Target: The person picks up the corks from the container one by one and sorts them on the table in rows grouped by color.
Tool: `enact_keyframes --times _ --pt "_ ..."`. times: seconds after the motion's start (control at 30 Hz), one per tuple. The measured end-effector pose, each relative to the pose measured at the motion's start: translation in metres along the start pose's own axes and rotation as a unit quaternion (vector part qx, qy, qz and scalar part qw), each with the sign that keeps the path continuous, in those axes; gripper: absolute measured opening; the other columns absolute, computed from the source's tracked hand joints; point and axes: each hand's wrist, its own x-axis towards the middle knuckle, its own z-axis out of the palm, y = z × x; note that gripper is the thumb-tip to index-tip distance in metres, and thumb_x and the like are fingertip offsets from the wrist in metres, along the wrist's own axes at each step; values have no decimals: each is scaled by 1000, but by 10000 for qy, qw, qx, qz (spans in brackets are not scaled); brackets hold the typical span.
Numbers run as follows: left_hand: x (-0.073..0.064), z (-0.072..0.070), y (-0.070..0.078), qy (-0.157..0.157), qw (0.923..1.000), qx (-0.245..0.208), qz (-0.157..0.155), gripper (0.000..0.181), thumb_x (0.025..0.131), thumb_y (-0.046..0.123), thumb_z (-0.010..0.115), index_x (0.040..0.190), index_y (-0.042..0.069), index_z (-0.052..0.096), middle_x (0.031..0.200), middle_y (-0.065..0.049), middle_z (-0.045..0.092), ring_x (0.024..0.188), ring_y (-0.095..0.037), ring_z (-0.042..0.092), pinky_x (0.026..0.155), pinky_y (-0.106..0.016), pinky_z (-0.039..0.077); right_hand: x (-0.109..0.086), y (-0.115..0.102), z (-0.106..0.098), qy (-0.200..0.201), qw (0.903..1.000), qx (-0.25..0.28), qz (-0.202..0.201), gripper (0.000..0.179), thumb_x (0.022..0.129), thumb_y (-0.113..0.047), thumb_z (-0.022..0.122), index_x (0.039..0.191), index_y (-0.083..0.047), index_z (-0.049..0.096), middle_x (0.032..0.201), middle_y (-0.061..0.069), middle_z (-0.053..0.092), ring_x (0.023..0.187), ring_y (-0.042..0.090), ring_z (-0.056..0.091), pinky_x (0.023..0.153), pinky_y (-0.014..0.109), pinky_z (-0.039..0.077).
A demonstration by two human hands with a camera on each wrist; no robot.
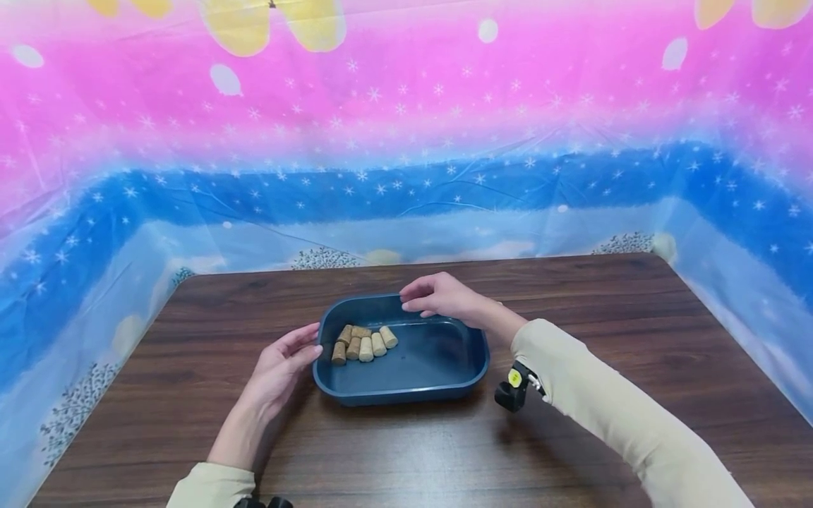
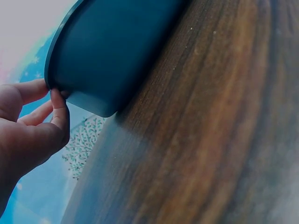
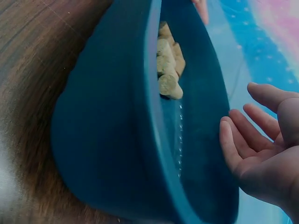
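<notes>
Several tapered, grainy corks [image 1: 365, 348] lie just right of the left hand [image 1: 279, 367], in a smooth, round-cornered, teal basin [image 1: 425, 363] on a wood-grained counter [image 1: 190, 367]; the right hand [image 1: 444, 296] hangs over its far side. From the left wrist, the left hand pinches the basin's thin rim [image 2: 50, 58]. From the right wrist, the right hand's fingers [image 3: 229, 142] are parted, loosely bent; contact is unclear.
</notes>
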Motion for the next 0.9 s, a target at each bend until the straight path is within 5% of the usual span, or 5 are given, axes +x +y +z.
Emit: enact_keyframes --times 0.4,0.9 --pt "0 1 1 -9 10000 8 -4 52 98 7 56 145 0 38 143 -17 41 126 -23 43 102 -24 38 19 -3 20 -653 9933 -948 32 41 91 -9 67 130 1 59 125 14 62 112 21 59 85 31 52" --pt "0 1 1 -13 10000 -37 63 52 97 7 57 145 -1 38 143 -19 41 125 -24 44 101 -24 39 30 0 39 -675 9933 -850 398 43 85 1 70 127 1 61 122 11 63 112 23 58 84 31 52"
